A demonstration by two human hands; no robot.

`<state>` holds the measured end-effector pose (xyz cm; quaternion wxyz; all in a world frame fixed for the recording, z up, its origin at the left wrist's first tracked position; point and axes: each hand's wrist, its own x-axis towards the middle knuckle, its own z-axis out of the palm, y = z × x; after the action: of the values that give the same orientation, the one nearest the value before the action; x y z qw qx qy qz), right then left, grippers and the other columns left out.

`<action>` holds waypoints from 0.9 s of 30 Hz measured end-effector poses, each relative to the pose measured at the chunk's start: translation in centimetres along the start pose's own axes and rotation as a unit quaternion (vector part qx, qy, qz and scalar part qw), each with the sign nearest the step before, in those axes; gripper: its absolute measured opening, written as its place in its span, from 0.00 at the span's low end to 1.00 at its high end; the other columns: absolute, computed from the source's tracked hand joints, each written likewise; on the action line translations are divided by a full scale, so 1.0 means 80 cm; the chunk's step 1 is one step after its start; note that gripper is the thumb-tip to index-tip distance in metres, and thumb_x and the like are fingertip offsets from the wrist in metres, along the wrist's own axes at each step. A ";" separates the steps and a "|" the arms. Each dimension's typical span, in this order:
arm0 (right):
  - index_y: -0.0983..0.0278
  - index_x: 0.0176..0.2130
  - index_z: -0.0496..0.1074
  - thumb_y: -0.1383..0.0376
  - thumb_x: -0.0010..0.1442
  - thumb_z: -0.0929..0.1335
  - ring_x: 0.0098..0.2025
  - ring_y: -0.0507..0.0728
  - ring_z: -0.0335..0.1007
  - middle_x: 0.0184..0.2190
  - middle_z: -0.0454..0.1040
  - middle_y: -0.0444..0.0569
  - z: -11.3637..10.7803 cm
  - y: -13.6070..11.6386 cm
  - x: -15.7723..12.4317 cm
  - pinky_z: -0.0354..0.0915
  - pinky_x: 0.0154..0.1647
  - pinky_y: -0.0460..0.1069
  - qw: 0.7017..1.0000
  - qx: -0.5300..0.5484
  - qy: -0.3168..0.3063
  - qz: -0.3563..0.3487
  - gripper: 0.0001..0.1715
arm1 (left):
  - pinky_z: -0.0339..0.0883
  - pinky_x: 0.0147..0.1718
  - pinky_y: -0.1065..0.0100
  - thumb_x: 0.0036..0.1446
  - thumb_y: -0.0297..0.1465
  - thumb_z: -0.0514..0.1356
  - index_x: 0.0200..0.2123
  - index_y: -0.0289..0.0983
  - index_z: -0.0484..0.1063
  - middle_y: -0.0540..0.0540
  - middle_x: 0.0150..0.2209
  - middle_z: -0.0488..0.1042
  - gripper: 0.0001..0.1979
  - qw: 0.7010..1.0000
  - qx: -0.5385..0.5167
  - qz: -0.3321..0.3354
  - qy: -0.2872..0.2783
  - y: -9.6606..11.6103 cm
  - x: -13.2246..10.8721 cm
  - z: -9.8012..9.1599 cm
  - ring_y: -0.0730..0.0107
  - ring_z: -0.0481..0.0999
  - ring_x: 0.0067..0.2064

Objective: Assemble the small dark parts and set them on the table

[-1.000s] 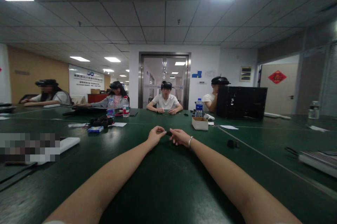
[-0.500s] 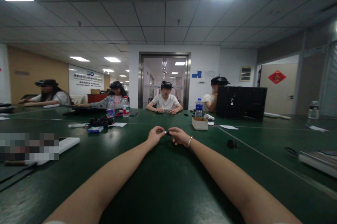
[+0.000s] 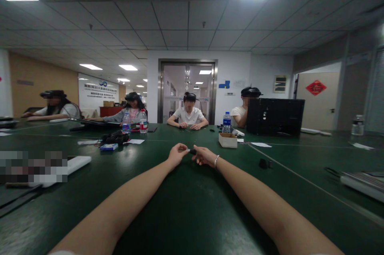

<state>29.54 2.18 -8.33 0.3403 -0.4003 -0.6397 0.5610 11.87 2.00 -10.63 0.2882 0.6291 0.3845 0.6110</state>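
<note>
A small dark object [image 3: 192, 151] is pinched between both hands, out at arm's length over the green worktop [image 3: 186, 207].

The left hand [image 3: 177, 154] is curled, its fingertips closed on the object's pale left end, while the right hand [image 3: 204, 156], a bracelet [image 3: 216, 161] worn at its wrist, is closed on the dark right end; what the object is cannot be told at this size. Both forearms are stretched forward just above the worktop. Beyond the hands a small cardboard box [image 3: 228, 140] is set to the right, and two small black pieces [image 3: 265, 163] are seen nearer the right edge. Water bottles [image 3: 143, 121] are stood further back on the left. Four other people are seated along the far side, hands on the worktop, beside a black case [image 3: 275, 116].
</note>
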 end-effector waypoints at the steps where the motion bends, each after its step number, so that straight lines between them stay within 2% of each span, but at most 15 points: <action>1: 0.65 0.40 0.62 0.51 0.57 0.62 0.17 0.47 0.65 0.24 0.72 0.47 0.000 0.000 0.000 0.61 0.14 0.41 1.000 -0.002 0.001 0.003 0.20 | 0.65 0.38 0.67 0.38 0.30 0.65 0.27 0.34 0.70 0.48 0.29 0.72 0.10 1.000 -0.001 0.000 -0.001 0.000 0.000 0.000 0.72 0.72 0.33; 4: 0.64 0.41 0.62 0.59 0.55 0.66 0.17 0.46 0.65 0.25 0.71 0.44 0.001 -0.001 -0.001 0.62 0.14 0.41 1.000 0.010 0.003 -0.010 0.16 | 0.65 0.38 0.67 0.38 0.30 0.65 0.27 0.34 0.70 0.48 0.29 0.72 0.10 1.000 -0.003 -0.002 -0.004 -0.001 0.000 0.000 0.72 0.71 0.33; 6: 0.62 0.43 0.62 0.61 0.53 0.68 0.18 0.47 0.66 0.27 0.71 0.42 0.002 -0.003 -0.002 0.62 0.15 0.41 1.000 0.019 0.008 -0.019 0.19 | 0.65 0.38 0.67 0.38 0.30 0.65 0.28 0.34 0.70 0.47 0.29 0.72 0.10 1.000 -0.002 -0.001 -0.002 -0.002 0.000 -0.001 0.72 0.72 0.33; 11: 0.65 0.39 0.62 0.53 0.58 0.62 0.15 0.47 0.64 0.23 0.71 0.45 0.003 -0.002 -0.001 0.60 0.13 0.41 1.000 -0.002 0.001 0.004 0.18 | 0.65 0.38 0.67 0.38 0.29 0.65 0.27 0.34 0.70 0.47 0.30 0.72 0.10 1.000 -0.003 -0.005 -0.002 -0.001 0.000 -0.001 0.71 0.72 0.33; 14: 0.64 0.41 0.62 0.58 0.57 0.65 0.16 0.46 0.64 0.24 0.70 0.43 0.002 -0.001 0.000 0.61 0.14 0.41 1.000 0.003 0.003 -0.004 0.15 | 0.65 0.38 0.67 0.39 0.28 0.65 0.28 0.34 0.70 0.47 0.30 0.72 0.10 1.000 -0.007 -0.009 -0.005 0.002 -0.001 -0.001 0.72 0.71 0.33; 16: 0.62 0.44 0.61 0.61 0.53 0.68 0.17 0.46 0.66 0.26 0.70 0.42 0.001 -0.001 0.000 0.62 0.15 0.41 1.000 0.012 0.005 -0.014 0.19 | 0.65 0.38 0.67 0.39 0.28 0.65 0.28 0.34 0.70 0.47 0.30 0.72 0.09 1.000 -0.007 -0.008 -0.006 0.004 -0.002 -0.001 0.72 0.72 0.33; 21: 0.65 0.40 0.62 0.53 0.56 0.64 0.16 0.47 0.65 0.25 0.72 0.46 0.003 -0.001 -0.001 0.61 0.13 0.41 1.000 -0.008 -0.001 -0.011 0.18 | 0.65 0.39 0.67 0.38 0.30 0.66 0.27 0.34 0.70 0.47 0.29 0.72 0.11 1.000 -0.006 -0.008 -0.003 0.008 -0.004 -0.002 0.72 0.72 0.34; 24: 0.65 0.40 0.63 0.57 0.56 0.65 0.16 0.46 0.64 0.23 0.71 0.44 0.004 -0.003 -0.003 0.60 0.14 0.40 1.000 -0.006 -0.002 -0.009 0.16 | 0.65 0.39 0.66 0.38 0.30 0.66 0.28 0.34 0.70 0.47 0.30 0.72 0.11 1.000 -0.006 -0.009 -0.007 0.007 -0.003 -0.003 0.71 0.72 0.33; 27: 0.62 0.43 0.62 0.60 0.53 0.68 0.17 0.46 0.65 0.27 0.72 0.43 0.004 -0.004 -0.004 0.62 0.15 0.41 1.000 0.007 0.000 -0.016 0.19 | 0.65 0.39 0.66 0.39 0.29 0.65 0.28 0.34 0.70 0.47 0.30 0.72 0.10 1.000 0.000 -0.004 -0.008 0.005 -0.002 -0.002 0.71 0.72 0.34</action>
<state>29.35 1.72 -8.06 0.3518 -0.3875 -0.6422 0.5600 11.72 1.64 -10.38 0.2935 0.6327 0.3844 0.6048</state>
